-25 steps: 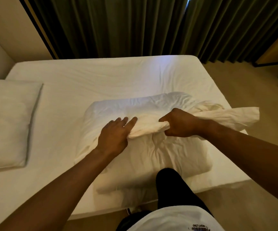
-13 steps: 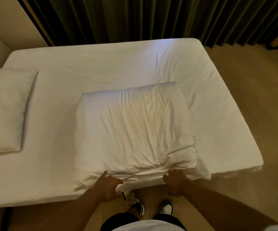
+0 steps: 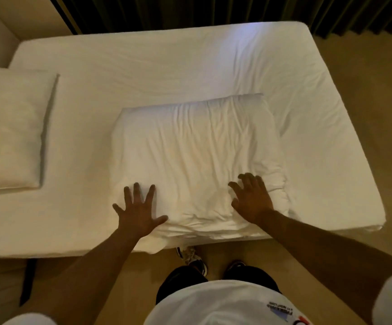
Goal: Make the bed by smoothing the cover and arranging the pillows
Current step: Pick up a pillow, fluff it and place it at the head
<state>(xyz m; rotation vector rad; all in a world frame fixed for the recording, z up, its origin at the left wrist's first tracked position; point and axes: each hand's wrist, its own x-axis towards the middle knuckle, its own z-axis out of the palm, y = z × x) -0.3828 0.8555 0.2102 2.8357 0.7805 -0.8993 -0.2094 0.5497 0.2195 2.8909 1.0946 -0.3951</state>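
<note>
A white folded cover [image 3: 197,158], creased, lies on the near side of the white bed [image 3: 157,71], its near edge at the mattress edge. My left hand [image 3: 138,209] rests flat with fingers spread on the cover's near left corner. My right hand [image 3: 252,198] lies palm down with fingers apart on its near right part. Neither hand grips anything. A white pillow [image 3: 9,130] lies flat at the bed's left end, apart from the cover.
Dark green curtains [image 3: 190,10] hang behind the bed's far edge. Beige floor [image 3: 366,102] runs along the right side and the near side, where my feet [image 3: 192,256] stand close to the mattress. A beige wall [image 3: 14,17] is at the far left.
A second ago both hands pulled a loose end of the cover across its top. Then they gripped its near edge. Now they lie flat and open on top of it.
</note>
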